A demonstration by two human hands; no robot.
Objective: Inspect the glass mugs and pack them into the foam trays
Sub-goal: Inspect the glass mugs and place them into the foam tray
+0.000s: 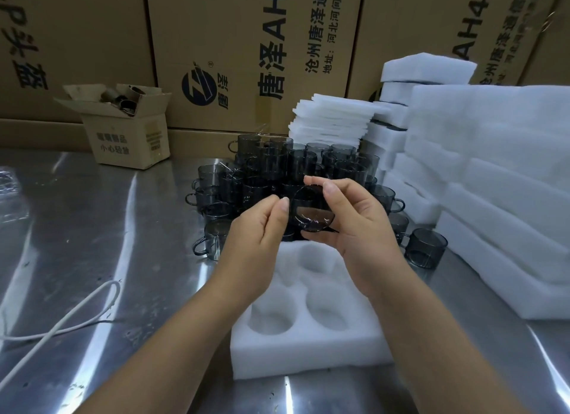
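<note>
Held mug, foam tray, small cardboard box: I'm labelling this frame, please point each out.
held mug [311, 214], head view, its round glass base.
foam tray [308, 352], head view, its bare near rim.
small cardboard box [129, 145], head view, its printed front face.

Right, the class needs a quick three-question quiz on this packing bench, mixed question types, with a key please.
1. True or false: the nearest foam tray already holds a mug.
2. The small cardboard box stands: A) back left, B) front right, C) on the tray.
3. Fill in: the raised glass mug is held by ___ hands.
Key: 1 false; 2 A; 3 both, left hand and right hand.
</note>
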